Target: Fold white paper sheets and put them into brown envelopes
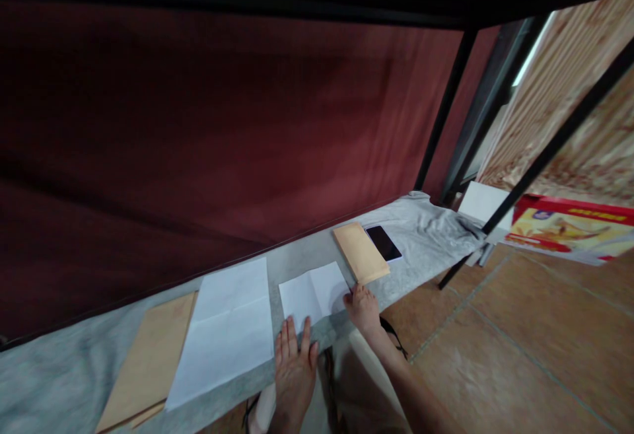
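The folded white sheet [314, 294] lies on the grey-covered bench [59, 374]; the left hand [294, 368] rests flat, fingers spread, at its near edge; the right hand [363, 308], fingers curled, presses its right corner; just beyond the sheet lies a tan envelope [360, 252], a phone [383, 242] beside it; left of the sheet, a larger white paper [225, 328].
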Demonstrator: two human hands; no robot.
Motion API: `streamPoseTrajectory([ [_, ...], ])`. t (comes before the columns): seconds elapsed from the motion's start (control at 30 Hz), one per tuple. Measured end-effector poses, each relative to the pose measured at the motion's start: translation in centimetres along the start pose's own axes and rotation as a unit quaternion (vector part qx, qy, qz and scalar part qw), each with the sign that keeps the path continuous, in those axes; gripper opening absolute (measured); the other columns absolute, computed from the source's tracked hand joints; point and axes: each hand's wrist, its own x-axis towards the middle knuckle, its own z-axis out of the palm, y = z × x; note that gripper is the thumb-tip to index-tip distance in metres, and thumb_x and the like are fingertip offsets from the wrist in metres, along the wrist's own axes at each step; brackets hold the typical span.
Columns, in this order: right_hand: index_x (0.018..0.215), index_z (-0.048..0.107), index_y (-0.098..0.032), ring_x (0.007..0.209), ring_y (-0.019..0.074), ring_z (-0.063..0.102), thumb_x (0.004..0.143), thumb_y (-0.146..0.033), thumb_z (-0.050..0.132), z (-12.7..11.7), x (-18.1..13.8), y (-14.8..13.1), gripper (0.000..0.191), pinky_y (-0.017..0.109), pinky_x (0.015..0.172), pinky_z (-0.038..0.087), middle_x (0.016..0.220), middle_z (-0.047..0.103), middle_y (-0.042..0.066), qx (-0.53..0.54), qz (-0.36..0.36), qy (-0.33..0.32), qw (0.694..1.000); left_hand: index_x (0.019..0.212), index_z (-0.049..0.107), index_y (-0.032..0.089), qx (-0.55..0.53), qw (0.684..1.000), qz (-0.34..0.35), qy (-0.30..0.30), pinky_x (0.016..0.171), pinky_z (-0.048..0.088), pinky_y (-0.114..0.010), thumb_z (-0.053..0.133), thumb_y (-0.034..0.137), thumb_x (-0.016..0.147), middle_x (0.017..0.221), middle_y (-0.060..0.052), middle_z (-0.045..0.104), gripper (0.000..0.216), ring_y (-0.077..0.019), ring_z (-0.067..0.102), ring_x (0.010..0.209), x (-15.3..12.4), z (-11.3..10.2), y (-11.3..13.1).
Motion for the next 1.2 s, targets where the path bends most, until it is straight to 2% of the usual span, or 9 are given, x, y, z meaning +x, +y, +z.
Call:
streamPoseTrajectory([
  [0.17,0.081,0.064,-0.02,0.071,0.0216,0.067,0.087,-0.024,0.059,-0.6,0.9,0.2,0.009,0.03,0.066,0.05,0.076,0.069,0.005,0.175,-0.017,-0.046,0.983,0.155,0.034,0.023,-0.016,1.0,0.001,0.006,0.115,0.036,-0.057,0.043,0.031,0.099,0.161,-0.015,0.032,0.057,-0.0333,0.028,0.149,0.0,-0.2,-0.1],
  [0.3,0.077,0.057,-0.022,0.06,0.0178,0.061,0.088,-0.049,0.057,-3.6,3.3,-1.6,0.03,0.028,0.055,0.052,0.065,0.06,-0.001,0.472,-0.005,-0.054,0.88,0.158,0.024,0.022,-0.076,0.997,-0.025,0.003,0.115,0.037,-0.052,0.038,0.03,0.102,0.16,-0.013,0.035,0.058,-0.0276,0.034,0.147,-0.3,-0.6,-0.1],
  [0.4,0.08,0.058,-0.022,0.067,0.0172,0.062,0.087,-0.056,0.059,-7.0,5.3,-3.1,0.034,0.029,0.06,0.057,0.073,0.062,-0.001,0.55,-0.026,-0.012,0.834,0.159,0.019,0.022,-0.136,0.988,-0.078,0.011,0.114,0.039,-0.05,0.036,0.03,0.103,0.162,-0.013,0.031,0.059,-0.026,0.034,0.147,-0.7,-0.7,-0.2],
  [0.53,0.092,0.066,-0.022,0.086,0.0205,0.068,0.094,-0.045,0.056,-9.1,5.7,-4.3,0.025,0.034,0.081,0.058,0.09,0.072,0.005,0.502,-0.114,0.026,0.857,0.157,0.024,0.024,-0.197,0.975,-0.099,0.012,0.116,0.037,-0.052,0.038,0.033,0.102,0.161,-0.011,0.033,0.058,-0.0264,0.034,0.147,-1.1,-0.5,-0.3],
  [0.63,0.097,0.067,-0.024,0.107,0.0231,0.067,0.096,-0.036,0.053,-7.3,3.5,-4.0,0.018,0.039,0.095,0.054,0.114,0.072,0.007,0.477,-0.175,-0.002,0.861,0.156,0.029,0.024,-0.231,0.965,-0.121,0.009,0.117,0.036,-0.053,0.038,0.033,0.102,0.16,-0.011,0.036,0.056,-0.0263,0.036,0.146,-1.2,-0.6,-0.5],
  [0.83,0.099,0.065,-0.024,0.103,0.023,0.069,0.097,-0.029,0.048,-1.8,-2.0,0.0,0.017,0.041,0.093,0.055,0.107,0.073,0.008,0.464,-0.163,-0.101,0.865,0.154,0.033,0.022,-0.279,0.949,-0.147,0.005,0.121,0.032,-0.052,0.037,0.035,0.101,0.158,-0.01,0.039,0.055,-0.0258,0.037,0.146,-1.7,-1.6,-0.5],
  [1.03,0.104,0.066,-0.023,0.108,0.023,0.067,0.091,-0.016,0.048,-1.2,-3.7,3.6,0.024,0.041,0.097,0.053,0.114,0.072,0.008,0.412,-0.19,-0.158,0.877,0.151,0.037,0.022,-0.337,0.917,-0.193,0.085,0.123,0.03,-0.046,0.033,0.034,0.103,0.157,-0.009,0.041,0.05,-0.0222,0.037,0.146,-0.9,-2.9,-1.4],
  [1.1,0.112,0.067,-0.023,0.119,0.0229,0.062,0.082,-0.006,0.045,-1.2,-3.6,3.9,0.041,0.045,0.106,0.048,0.124,0.069,0.008,0.378,-0.218,-0.151,0.887,0.144,0.047,0.023,-0.361,0.917,-0.163,0.049,0.12,0.035,-0.045,0.032,0.034,0.103,0.151,-0.008,0.049,0.045,-0.0209,0.043,0.142,1.1,-3.0,-1.8],
  [1.2,0.128,0.064,-0.025,0.133,0.0223,0.052,0.072,0.001,0.042,-1.1,-3.3,3.9,0.066,0.05,0.117,0.037,0.138,0.062,0.007,0.315,-0.27,-0.154,0.897,0.132,0.061,0.023,-0.359,0.928,-0.041,-0.091,0.115,0.042,-0.041,0.033,0.037,0.103,0.142,-0.008,0.06,0.042,-0.0197,0.051,0.136,5.2,-2.5,-1.5],
])
